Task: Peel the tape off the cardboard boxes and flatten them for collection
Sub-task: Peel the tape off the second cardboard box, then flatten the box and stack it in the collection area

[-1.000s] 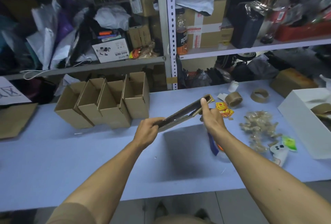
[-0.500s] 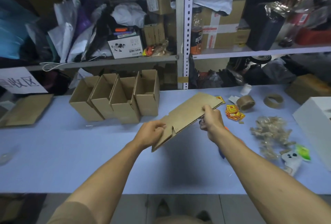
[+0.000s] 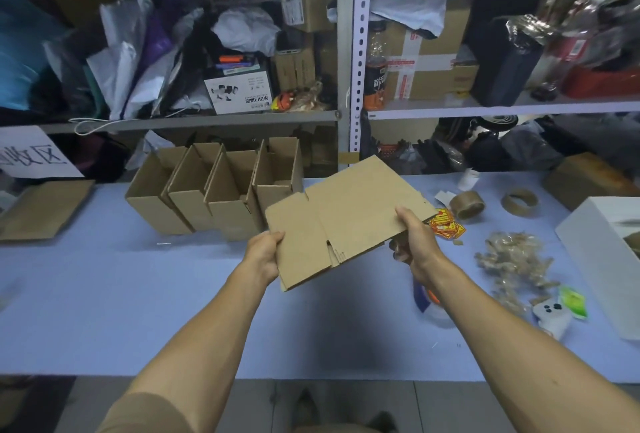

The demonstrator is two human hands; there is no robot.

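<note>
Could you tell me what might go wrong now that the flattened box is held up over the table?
The flattened box is held only at two edges by the left hand and right hand, so it could slip or spring back open. Swung leftward toward the flat cardboard sheet, it might knock over the four upright boxes standing just behind it.

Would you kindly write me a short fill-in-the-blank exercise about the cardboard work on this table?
1. The flattened box is held by ____ hands, the left hand and the right hand.
2. ____ open boxes stand in a row on the table.
3. The pile of peeled tape lies to the ____ of the right hand.

Missing words: both; four; right
</note>
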